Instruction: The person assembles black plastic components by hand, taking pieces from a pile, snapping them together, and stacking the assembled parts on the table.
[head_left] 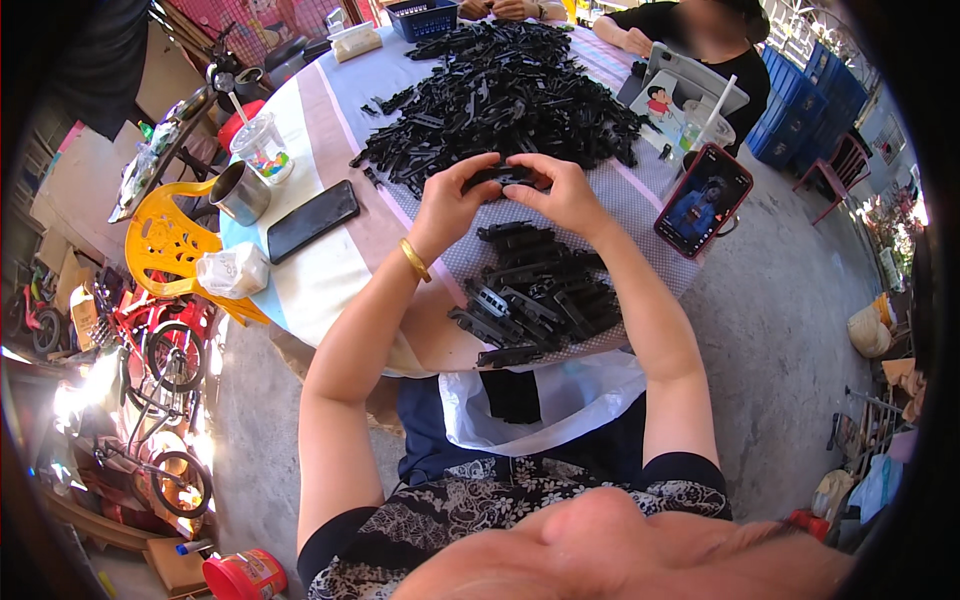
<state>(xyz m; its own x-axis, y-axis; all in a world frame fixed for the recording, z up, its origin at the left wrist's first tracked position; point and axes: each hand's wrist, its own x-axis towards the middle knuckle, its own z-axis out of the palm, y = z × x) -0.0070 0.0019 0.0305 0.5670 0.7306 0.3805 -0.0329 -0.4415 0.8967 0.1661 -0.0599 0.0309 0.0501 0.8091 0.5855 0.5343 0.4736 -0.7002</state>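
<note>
Both my hands meet above the table, at the near edge of a big heap of black plastic parts (510, 90). Between them is a small, long black plastic part (512, 176). My left hand (458, 200), with a gold bangle at the wrist, pinches one end of it. The fingers of my right hand (562, 198) close on the other end. Nearer to me, between my forearms, lies a smaller group of black parts (540, 290). Below the table edge a white plastic bag (590, 400) hangs open over my lap, with something dark inside.
On the tablecloth (330, 300) at left lie a black phone (313, 220), a metal cup (240, 193), a plastic drink cup (262, 147) and a crumpled white bag (233, 271). A propped phone (703, 200) stands at right. Across sits another person (690, 50). A yellow chair (165, 240) is left.
</note>
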